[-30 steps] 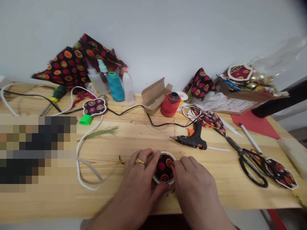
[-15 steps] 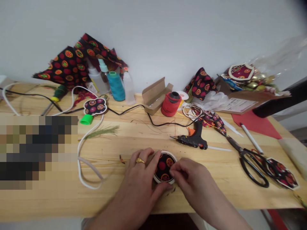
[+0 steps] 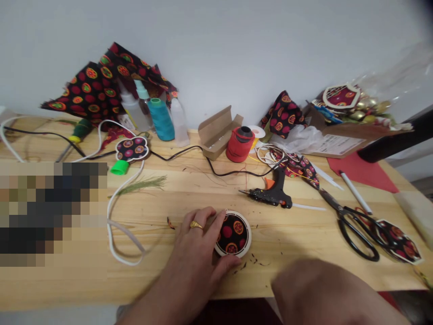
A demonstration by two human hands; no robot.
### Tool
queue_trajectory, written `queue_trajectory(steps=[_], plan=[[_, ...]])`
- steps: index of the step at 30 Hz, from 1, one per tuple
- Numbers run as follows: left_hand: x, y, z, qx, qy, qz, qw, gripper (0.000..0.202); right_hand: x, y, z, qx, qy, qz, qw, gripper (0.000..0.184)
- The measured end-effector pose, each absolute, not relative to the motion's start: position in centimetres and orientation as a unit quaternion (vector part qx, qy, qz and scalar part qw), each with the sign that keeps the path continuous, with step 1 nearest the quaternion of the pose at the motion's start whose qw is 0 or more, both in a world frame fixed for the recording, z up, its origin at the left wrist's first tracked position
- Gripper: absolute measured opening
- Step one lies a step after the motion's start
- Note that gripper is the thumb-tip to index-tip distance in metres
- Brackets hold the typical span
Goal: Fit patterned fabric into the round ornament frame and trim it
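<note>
A round pale wooden frame with dark, patterned fabric (image 3: 233, 232) in its middle lies flat on the table. My left hand (image 3: 199, 246), a gold ring on one finger, grips it from the left, thumb at its lower edge and a fingertip near its top. My right hand (image 3: 304, 289) is a blur at the lower right, apart from the frame, its fingers not showing. Small dark scraps (image 3: 255, 260) lie just right of the frame. Beyond it rests a black glue gun (image 3: 272, 196) with an orange trigger, a white glue stick poking from its back.
Black-handled scissors (image 3: 356, 230) lie at right, partly over a patterned fabric piece (image 3: 402, 243). Farther back stand red thread (image 3: 239, 145), a small cardboard box (image 3: 216, 140) and a teal thread cone (image 3: 161, 119). Cords (image 3: 117, 243) loop across the left side. Pixelation covers the left edge.
My right hand has let go of the round frame's right edge and drawn back toward the lower right. My left hand keeps its place on the frame.
</note>
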State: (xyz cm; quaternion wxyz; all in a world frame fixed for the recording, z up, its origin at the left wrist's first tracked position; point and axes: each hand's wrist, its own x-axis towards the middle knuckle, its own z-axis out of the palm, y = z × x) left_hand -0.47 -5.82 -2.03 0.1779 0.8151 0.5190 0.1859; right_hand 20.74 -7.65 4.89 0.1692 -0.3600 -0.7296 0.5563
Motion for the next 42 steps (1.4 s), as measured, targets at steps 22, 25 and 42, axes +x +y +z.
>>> queue_trajectory(steps=[22,25,42], plan=[[-0.6,-5.9,-2.4,0.817,0.513,0.191,0.181,0.057,18.9,-5.6,1.2,-0.488,-0.751,0.247,0.369,0.015],[-0.6,-5.8,-2.3,0.814,0.517,0.192,0.183,0.057,19.4,-6.0,1.7,-0.494,-0.767,0.243,0.33,0.016],[-0.5,-5.8,-2.2,0.807,0.521,0.208,0.185,0.055,18.3,-4.6,0.2,-0.533,-0.796,0.121,0.259,0.019]])
